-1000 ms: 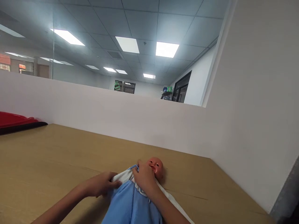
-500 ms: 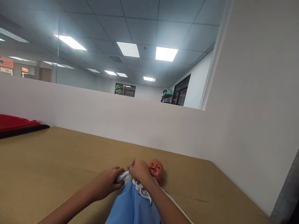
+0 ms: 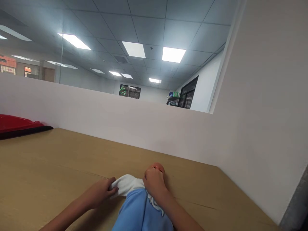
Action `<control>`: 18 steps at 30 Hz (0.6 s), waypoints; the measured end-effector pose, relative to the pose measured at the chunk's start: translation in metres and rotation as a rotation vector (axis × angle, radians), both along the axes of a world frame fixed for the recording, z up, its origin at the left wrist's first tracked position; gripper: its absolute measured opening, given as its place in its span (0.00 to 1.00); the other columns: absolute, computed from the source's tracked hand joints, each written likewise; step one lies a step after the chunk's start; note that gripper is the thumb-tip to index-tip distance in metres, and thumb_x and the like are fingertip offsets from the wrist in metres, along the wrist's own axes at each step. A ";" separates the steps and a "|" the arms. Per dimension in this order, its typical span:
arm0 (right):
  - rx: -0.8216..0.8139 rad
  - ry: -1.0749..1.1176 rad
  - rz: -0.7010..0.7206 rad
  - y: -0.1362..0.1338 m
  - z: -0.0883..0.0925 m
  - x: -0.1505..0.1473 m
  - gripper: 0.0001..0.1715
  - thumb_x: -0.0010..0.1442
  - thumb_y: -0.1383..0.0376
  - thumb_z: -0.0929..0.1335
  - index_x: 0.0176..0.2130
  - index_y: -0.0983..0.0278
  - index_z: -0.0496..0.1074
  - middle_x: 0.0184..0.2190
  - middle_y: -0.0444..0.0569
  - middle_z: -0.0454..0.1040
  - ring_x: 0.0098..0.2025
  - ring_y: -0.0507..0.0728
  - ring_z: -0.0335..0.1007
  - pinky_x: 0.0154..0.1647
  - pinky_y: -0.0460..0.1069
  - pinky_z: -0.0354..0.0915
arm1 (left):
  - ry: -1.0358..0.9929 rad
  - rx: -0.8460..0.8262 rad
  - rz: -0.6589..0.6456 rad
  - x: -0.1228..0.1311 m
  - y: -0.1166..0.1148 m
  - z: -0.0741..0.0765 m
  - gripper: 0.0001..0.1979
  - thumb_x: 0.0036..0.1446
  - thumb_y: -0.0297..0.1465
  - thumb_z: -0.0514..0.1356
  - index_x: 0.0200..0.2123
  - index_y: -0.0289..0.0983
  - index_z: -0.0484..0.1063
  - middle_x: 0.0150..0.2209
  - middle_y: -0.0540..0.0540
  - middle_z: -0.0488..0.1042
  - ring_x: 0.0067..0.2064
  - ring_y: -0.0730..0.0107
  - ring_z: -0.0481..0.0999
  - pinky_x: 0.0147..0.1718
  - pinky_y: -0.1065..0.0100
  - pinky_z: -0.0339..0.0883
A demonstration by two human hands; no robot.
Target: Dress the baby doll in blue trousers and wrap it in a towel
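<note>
A baby doll lies on the wooden tabletop, dressed in a blue garment with white sleeves. Only the top of its head shows past my right hand. My left hand is closed on the end of the white sleeve, which stretches out to the left. At the doll's neck and chin, my right hand is closed, its fingertips hidden; what it grips there I cannot make out. The white trim on the garment's chest is partly covered by my right forearm.
A red plastic basin-like thing with a black edge sits at the table's far left. A white half wall with glass above runs along the back. Another wall borders the right side.
My left hand has moved left, drawing the white sleeve out straight. My right hand has shifted right onto the doll's neck and chin, covering most of its face.
</note>
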State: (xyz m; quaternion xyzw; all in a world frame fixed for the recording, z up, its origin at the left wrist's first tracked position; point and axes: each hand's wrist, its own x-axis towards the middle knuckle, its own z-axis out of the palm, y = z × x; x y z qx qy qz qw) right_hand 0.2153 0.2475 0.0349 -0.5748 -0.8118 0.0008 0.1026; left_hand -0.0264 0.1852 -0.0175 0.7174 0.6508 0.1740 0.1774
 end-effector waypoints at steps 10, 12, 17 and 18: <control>-0.180 0.460 0.146 -0.029 -0.024 0.073 0.19 0.72 0.57 0.63 0.49 0.63 0.79 0.38 0.52 0.85 0.40 0.60 0.82 0.40 0.50 0.71 | 0.035 0.000 0.015 0.001 -0.004 -0.003 0.20 0.61 0.44 0.49 0.45 0.38 0.72 0.48 0.34 0.81 0.50 0.45 0.80 0.46 0.55 0.68; -0.192 0.588 0.198 -0.038 -0.035 0.102 0.18 0.72 0.57 0.63 0.49 0.62 0.78 0.40 0.51 0.84 0.42 0.60 0.81 0.44 0.50 0.72 | 0.043 -0.005 0.015 0.001 -0.004 -0.005 0.22 0.61 0.45 0.49 0.46 0.37 0.72 0.50 0.32 0.81 0.52 0.43 0.80 0.48 0.53 0.69; -0.032 0.560 0.158 -0.059 -0.073 0.177 0.12 0.65 0.60 0.68 0.44 0.56 0.80 0.44 0.50 0.82 0.49 0.64 0.78 0.54 0.56 0.70 | 0.051 -0.002 -0.003 0.000 -0.003 -0.013 0.24 0.64 0.44 0.49 0.50 0.35 0.73 0.52 0.31 0.80 0.53 0.44 0.79 0.51 0.52 0.70; -0.022 0.533 0.181 -0.061 -0.082 0.187 0.11 0.64 0.62 0.68 0.44 0.55 0.80 0.45 0.50 0.81 0.49 0.63 0.78 0.54 0.56 0.71 | 0.055 -0.002 -0.007 0.000 -0.002 -0.014 0.24 0.64 0.44 0.48 0.51 0.34 0.73 0.52 0.30 0.80 0.53 0.43 0.79 0.52 0.52 0.70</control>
